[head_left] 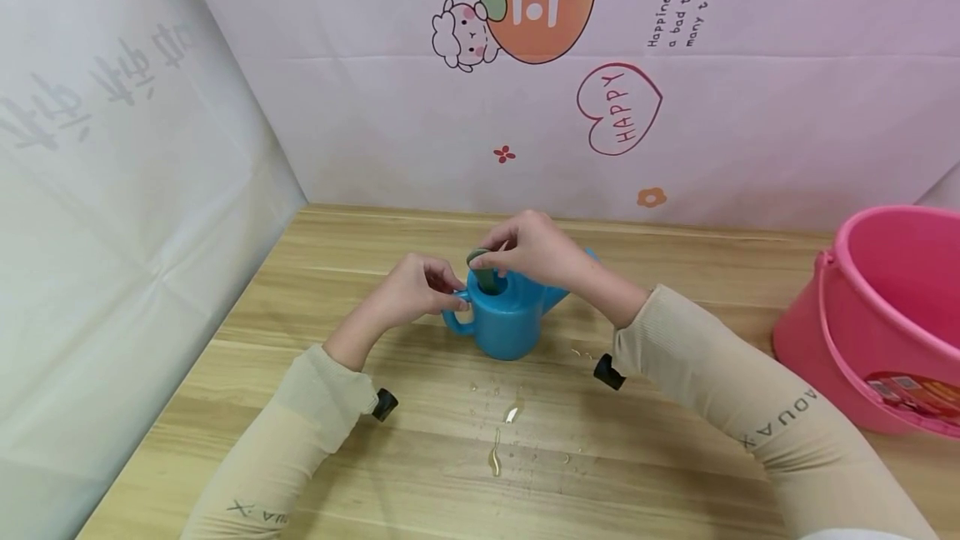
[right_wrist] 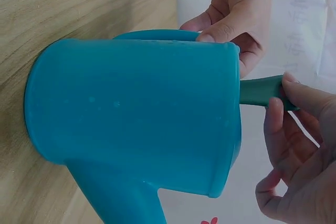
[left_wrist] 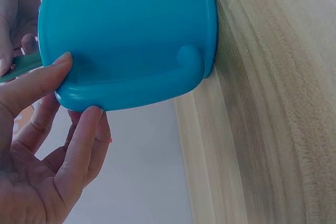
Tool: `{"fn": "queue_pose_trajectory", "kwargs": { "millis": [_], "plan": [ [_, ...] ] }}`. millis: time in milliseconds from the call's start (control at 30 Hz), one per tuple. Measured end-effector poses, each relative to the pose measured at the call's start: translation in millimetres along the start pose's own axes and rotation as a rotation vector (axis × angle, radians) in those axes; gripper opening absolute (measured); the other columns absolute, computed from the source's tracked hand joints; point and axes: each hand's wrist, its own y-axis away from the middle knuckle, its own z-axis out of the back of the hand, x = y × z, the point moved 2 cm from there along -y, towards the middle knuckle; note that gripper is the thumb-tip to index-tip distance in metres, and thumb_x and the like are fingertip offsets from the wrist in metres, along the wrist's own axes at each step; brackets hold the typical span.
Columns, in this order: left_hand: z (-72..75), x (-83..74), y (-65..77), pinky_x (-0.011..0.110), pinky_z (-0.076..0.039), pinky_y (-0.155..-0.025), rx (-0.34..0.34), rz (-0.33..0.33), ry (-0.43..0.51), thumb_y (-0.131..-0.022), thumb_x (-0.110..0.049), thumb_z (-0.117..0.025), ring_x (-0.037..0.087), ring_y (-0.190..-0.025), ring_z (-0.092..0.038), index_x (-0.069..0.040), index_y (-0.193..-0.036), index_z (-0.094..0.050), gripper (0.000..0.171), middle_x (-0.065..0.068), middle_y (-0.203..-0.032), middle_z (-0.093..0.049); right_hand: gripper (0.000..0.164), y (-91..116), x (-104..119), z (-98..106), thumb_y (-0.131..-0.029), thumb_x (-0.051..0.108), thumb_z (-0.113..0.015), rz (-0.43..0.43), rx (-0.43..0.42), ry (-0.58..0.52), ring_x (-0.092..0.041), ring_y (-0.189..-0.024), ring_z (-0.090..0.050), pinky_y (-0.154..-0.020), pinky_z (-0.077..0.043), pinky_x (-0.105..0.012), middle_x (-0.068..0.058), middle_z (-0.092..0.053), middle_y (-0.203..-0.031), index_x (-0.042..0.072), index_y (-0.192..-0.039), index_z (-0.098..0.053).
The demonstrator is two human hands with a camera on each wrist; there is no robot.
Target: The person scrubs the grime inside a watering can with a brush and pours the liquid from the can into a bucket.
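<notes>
A blue watering can (head_left: 507, 332) stands upright on the wooden table, its spout pointing to the right and back. My left hand (head_left: 418, 288) holds the top of the can's loop handle (left_wrist: 136, 90) between thumb and fingers, clearest in the left wrist view. Above the can's opening, my right hand (head_left: 534, 250) pinches the upper end of a flat green handle (right_wrist: 261, 92) between thumb and fingertips. That green piece reaches down through the opening; its lower part is hidden inside the can, so I cannot tell what tool it belongs to.
At the right stands a large pink bucket (head_left: 810, 340) with its carrying handle hanging down the side. Small spills of water (head_left: 495, 457) lie on the table (head_left: 420, 473) in front of the can. A printed white cloth (head_left: 375, 123) rises along the back edge.
</notes>
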Motion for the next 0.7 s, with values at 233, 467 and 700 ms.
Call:
{"fn": "queue_pose_trajectory", "kwargs": {
  "millis": [233, 467, 700],
  "plan": [
    [0.2, -0.6, 0.1, 0.031, -0.058, -0.068, 0.0, 0.007, 0.003, -0.088, -0.005, -0.081, 0.02, -0.077, -0.064, 0.0, -0.092, -0.075, 0.009, 0.007, -0.087, -0.071, 0.018, 0.0, -1.4, 0.0, -0.096, 0.014, -0.075, -0.007, 0.028, -0.024, -0.022, -0.076, -0.073, -0.09, -0.055, -0.044, -0.004, -0.076, -0.084, 0.0, -0.107, -0.078],
    [0.3, -0.1, -0.8, 0.031, -0.058, -0.068, -0.001, -0.002, -0.004, -0.087, -0.006, -0.082, 0.02, -0.077, -0.065, 0.0, -0.092, -0.075, 0.009, 0.008, -0.087, -0.071, 0.015, -0.1, -0.4, 0.4, -0.091, 0.02, -0.082, -0.005, 0.008, 0.027, -0.019, -0.085, -0.069, -0.085, -0.055, -0.042, -0.001, -0.074, -0.088, 0.007, -0.098, -0.078],
    [-0.1, -0.3, -0.1, 0.032, -0.059, -0.069, 0.002, 0.005, 0.003, -0.087, -0.005, -0.081, 0.02, -0.077, -0.066, 0.0, -0.092, -0.076, 0.009, 0.007, -0.086, -0.071, 0.017, 3.9, 2.4, -3.1, -0.086, 0.021, -0.086, 0.012, -0.015, 0.122, -0.017, -0.083, -0.069, -0.082, -0.057, -0.038, 0.001, -0.073, -0.086, 0.01, -0.091, -0.074]
  ]
}}
